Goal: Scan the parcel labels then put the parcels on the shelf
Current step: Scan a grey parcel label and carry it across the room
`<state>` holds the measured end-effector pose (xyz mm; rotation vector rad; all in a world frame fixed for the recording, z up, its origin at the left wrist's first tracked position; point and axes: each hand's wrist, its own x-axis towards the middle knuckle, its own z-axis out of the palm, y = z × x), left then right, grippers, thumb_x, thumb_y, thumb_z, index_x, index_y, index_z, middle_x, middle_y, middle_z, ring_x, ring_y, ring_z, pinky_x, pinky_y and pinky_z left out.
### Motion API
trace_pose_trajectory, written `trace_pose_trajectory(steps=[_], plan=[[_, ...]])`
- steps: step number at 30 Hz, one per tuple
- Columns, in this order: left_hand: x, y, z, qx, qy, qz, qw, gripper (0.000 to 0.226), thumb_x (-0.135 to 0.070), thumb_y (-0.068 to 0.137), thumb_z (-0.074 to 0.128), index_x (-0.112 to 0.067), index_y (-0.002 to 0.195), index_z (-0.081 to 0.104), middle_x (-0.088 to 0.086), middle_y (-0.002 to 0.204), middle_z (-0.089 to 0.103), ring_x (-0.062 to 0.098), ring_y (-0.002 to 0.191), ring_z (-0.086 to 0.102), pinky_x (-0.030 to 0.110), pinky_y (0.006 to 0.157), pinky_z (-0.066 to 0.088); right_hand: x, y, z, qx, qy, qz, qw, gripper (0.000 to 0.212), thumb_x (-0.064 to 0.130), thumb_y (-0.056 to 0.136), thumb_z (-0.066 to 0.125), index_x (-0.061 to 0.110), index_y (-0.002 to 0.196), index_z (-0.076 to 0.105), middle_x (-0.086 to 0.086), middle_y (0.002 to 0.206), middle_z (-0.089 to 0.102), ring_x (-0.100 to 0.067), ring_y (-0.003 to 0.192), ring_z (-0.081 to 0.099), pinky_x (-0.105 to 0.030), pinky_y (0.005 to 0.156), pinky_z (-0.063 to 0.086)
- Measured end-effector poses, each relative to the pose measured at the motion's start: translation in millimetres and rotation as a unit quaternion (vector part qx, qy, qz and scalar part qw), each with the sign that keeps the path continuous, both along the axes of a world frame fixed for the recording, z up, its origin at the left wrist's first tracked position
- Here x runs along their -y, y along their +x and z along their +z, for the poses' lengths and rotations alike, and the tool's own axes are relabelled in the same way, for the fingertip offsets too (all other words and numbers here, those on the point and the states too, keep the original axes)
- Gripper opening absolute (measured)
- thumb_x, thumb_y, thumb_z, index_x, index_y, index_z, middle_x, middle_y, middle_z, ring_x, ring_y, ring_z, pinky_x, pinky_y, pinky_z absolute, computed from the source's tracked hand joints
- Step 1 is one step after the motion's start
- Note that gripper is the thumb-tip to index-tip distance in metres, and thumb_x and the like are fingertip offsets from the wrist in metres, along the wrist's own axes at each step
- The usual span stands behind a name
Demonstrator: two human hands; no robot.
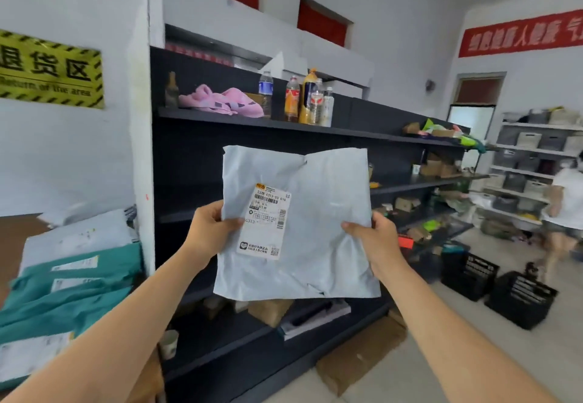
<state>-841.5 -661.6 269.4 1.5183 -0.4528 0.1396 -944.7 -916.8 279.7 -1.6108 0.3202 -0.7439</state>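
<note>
A flat pale-grey poly mailer parcel (318,213) is held upright in front of the dark shelf unit (315,128). Its white shipping label (266,222) with barcode faces me on the left half. My left hand (209,229) grips the parcel's left edge, thumb over the label's side. My right hand (375,238) grips the right edge. Behind the parcel run the shelf's middle tiers, partly hidden by it. No scanner is in view.
A stack of teal and grey parcels (69,279) lies at the left. Pink slippers (220,101) and bottles (303,96) stand on the top shelf. Black crates (495,286) and a cardboard box (362,355) sit on the floor. A person (564,207) stands at the far right.
</note>
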Motion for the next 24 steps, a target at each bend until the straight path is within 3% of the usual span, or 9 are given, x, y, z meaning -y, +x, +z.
trace_pose_trajectory(steps=[2,7,9,13,16,19,22,24], plan=[[7.3,15.7,4.5,0.000,0.001,0.040,0.999,0.033,0.006,0.084,0.062,-0.026,0.079,0.067,-0.020,0.066,0.072,0.014,0.075,0.068,0.029,0.067,0.054,14.3,35.4,1.7,-0.003,0.003,0.037,0.999,0.026,0.006,0.078,0.074,0.013,0.102,0.065,-0.005,0.101,0.070,-0.025,0.094,0.066,-0.044,0.085,0.055],[6.2,74.8,4.7,0.001,0.015,0.115,0.993,0.031,0.007,0.083,0.062,-0.023,0.078,0.065,-0.004,0.080,0.070,0.017,0.074,0.066,0.031,0.068,0.055,21.8,139.0,-7.6,-0.021,0.009,0.100,0.995,0.021,0.011,0.077,0.075,0.016,0.093,0.062,-0.007,0.099,0.067,-0.025,0.091,0.063,-0.043,0.083,0.054],[2.7,111.9,-0.6,-0.003,0.027,0.148,0.989,0.030,0.008,0.083,0.061,-0.021,0.079,0.063,-0.001,0.082,0.068,0.017,0.074,0.065,0.031,0.069,0.055,16.3,186.3,-14.6,-0.022,0.014,0.125,0.992,0.018,0.008,0.078,0.074,0.016,0.090,0.062,-0.006,0.095,0.067,-0.022,0.086,0.063,-0.035,0.073,0.054],[-7.4,193.2,-12.0,-0.007,0.050,0.197,0.979,0.017,0.001,0.076,0.064,-0.012,0.086,0.059,0.014,0.091,0.068,0.031,0.083,0.065,0.042,0.075,0.056,3.3,276.0,-27.3,-0.027,0.009,0.148,0.989,0.021,0.004,0.078,0.073,0.012,0.095,0.066,-0.006,0.094,0.070,-0.022,0.085,0.066,-0.032,0.068,0.054],[-9.3,257.4,-12.7,-0.018,0.079,0.240,0.968,0.023,0.001,0.080,0.058,-0.012,0.098,0.054,0.001,0.085,0.062,0.022,0.081,0.061,0.026,0.060,0.048,-3.0,354.2,-25.6,-0.045,0.002,0.167,0.985,0.023,0.002,0.077,0.072,0.004,0.099,0.066,-0.011,0.096,0.071,-0.025,0.085,0.067,-0.031,0.066,0.054],[-16.9,315.8,-6.8,-0.011,0.147,0.298,0.943,0.039,-0.004,0.083,0.051,-0.012,0.121,0.048,0.001,0.092,0.061,0.024,0.086,0.060,0.034,0.067,0.050,-15.8,422.0,-27.7,-0.062,0.002,0.178,0.982,0.023,0.001,0.076,0.072,-0.001,0.098,0.065,-0.015,0.097,0.070,-0.027,0.083,0.066,-0.031,0.065,0.053],[-27.3,369.9,-4.1,-0.027,0.197,0.340,0.919,0.045,-0.004,0.085,0.047,-0.013,0.129,0.043,0.001,0.095,0.058,0.022,0.081,0.058,0.035,0.065,0.049,-27.0,480.1,-31.5,-0.085,0.013,0.198,0.976,0.023,0.002,0.076,0.073,-0.003,0.097,0.066,-0.017,0.097,0.071,-0.032,0.089,0.068,-0.037,0.073,0.055],[-31.9,399.6,-4.1,-0.031,0.220,0.366,0.904,0.047,-0.002,0.086,0.046,-0.015,0.131,0.041,0.004,0.100,0.058,0.022,0.081,0.057,0.033,0.062,0.048,-32.9,515.5,-29.4,-0.096,0.004,0.221,0.971,0.023,0.003,0.076,0.073,-0.005,0.096,0.065,-0.017,0.094,0.071,-0.031,0.085,0.068,-0.036,0.070,0.055]])
